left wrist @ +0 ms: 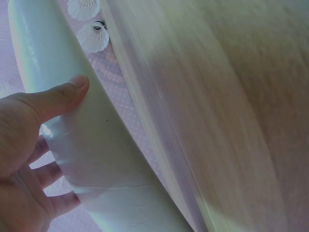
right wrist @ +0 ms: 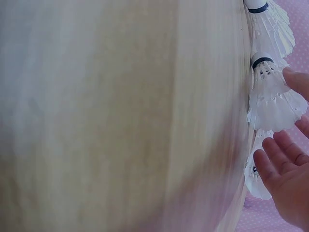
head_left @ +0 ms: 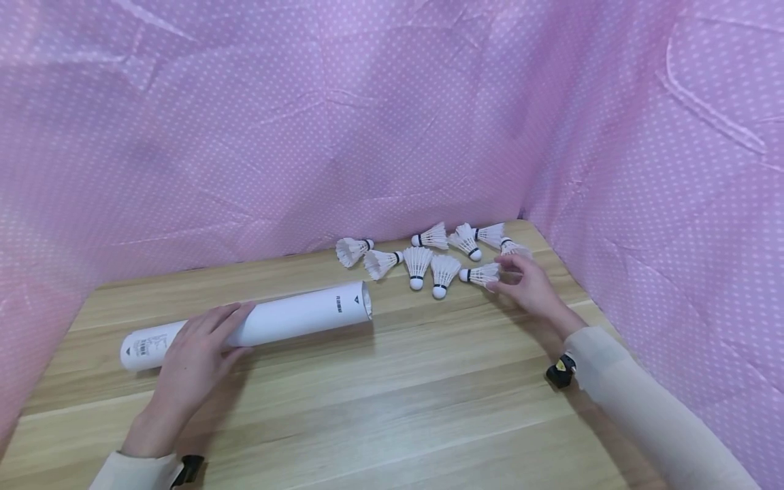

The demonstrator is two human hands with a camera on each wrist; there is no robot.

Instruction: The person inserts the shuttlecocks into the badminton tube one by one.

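A long white shuttlecock tube [head_left: 300,315] is on the left of the table, its open end toward the right. My left hand [head_left: 199,347] holds it around its left half; in the left wrist view the thumb lies along the tube [left wrist: 104,140] and the fingers reach behind it. On the right, my right hand [head_left: 527,286] is at the feather skirt of a white shuttlecock [head_left: 478,275] whose cork points left. Thumb and fingers stand apart on either side of that skirt. In the right wrist view, the thumb tip overlaps the feathers of this shuttlecock [right wrist: 275,104].
Several more shuttlecocks lie toward the back right of the wooden table [head_left: 367,422], among them one with its cork toward me [head_left: 418,262] and one farthest left [head_left: 352,252]. A pink dotted cloth [head_left: 275,136] hangs behind and along the right side.
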